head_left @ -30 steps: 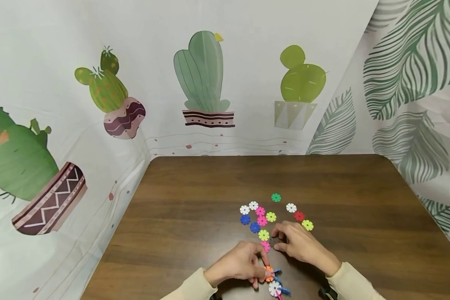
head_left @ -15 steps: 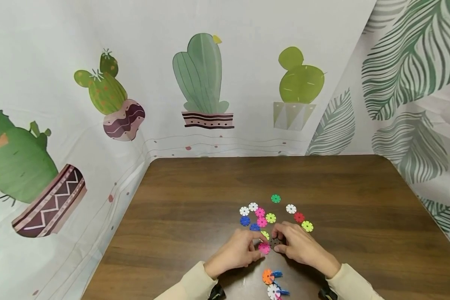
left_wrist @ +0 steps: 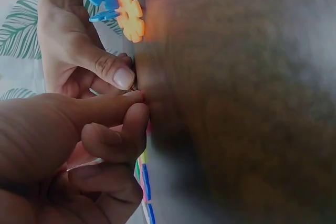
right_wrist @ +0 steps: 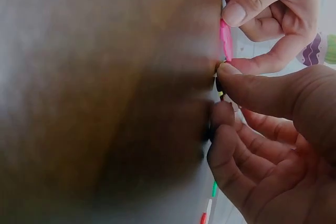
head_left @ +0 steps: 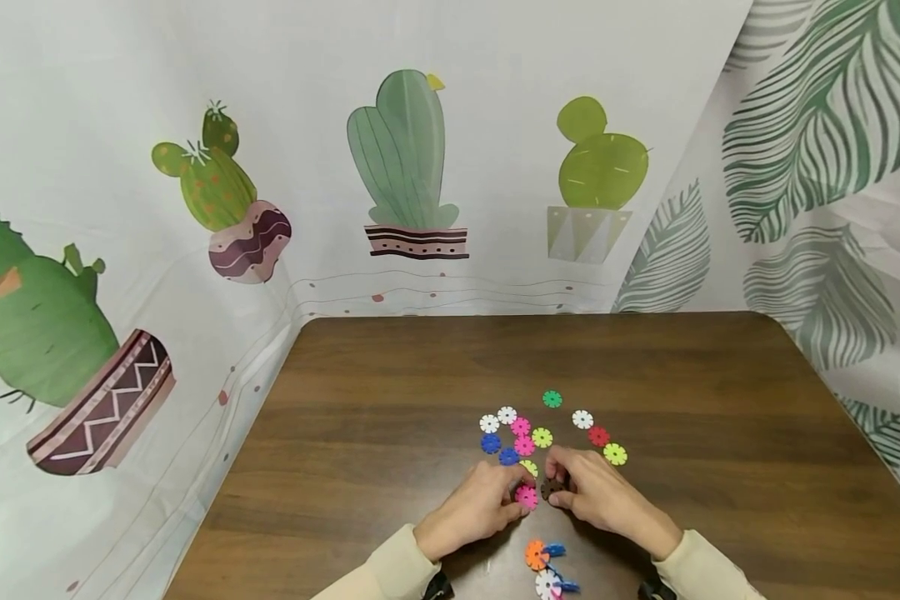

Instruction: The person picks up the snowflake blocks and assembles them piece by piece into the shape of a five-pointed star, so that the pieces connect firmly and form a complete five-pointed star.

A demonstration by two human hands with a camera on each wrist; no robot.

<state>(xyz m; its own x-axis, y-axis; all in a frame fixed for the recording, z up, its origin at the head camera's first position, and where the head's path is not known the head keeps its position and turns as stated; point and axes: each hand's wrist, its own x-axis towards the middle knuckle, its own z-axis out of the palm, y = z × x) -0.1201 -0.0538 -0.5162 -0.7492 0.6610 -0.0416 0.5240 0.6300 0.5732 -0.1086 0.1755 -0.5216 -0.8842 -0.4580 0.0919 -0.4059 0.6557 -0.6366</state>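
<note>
Thumb and index finger of my left hand [head_left: 482, 502] grip a pink notched plastic disc [head_left: 527, 497] by opposite edges, low at the tabletop. In the right wrist view this pink disc stands edge-on between the left fingertips. Just to its right, my right hand [head_left: 596, 490] pinches a dark brown notched disc [head_left: 552, 488] between thumb and fingers, partly hidden by them. A small gap shows between the two discs in the head view. Nearer the person lies a joined piece of discs, with an orange disc [head_left: 537, 554], blue discs [head_left: 555, 550] and a white disc [head_left: 547, 584].
Beyond the hands lie several loose discs: a yellow disc [head_left: 542, 437], a blue disc [head_left: 508, 457], a green disc [head_left: 552, 399], a red disc [head_left: 598, 436] and others. The wooden table [head_left: 360, 392] meets a cactus-printed cloth [head_left: 495, 283] at its far edge.
The left hand has let go of the orange disc of the joined piece and moved away from the person to the pink disc, now gripped. The right hand stays at the brown disc.
</note>
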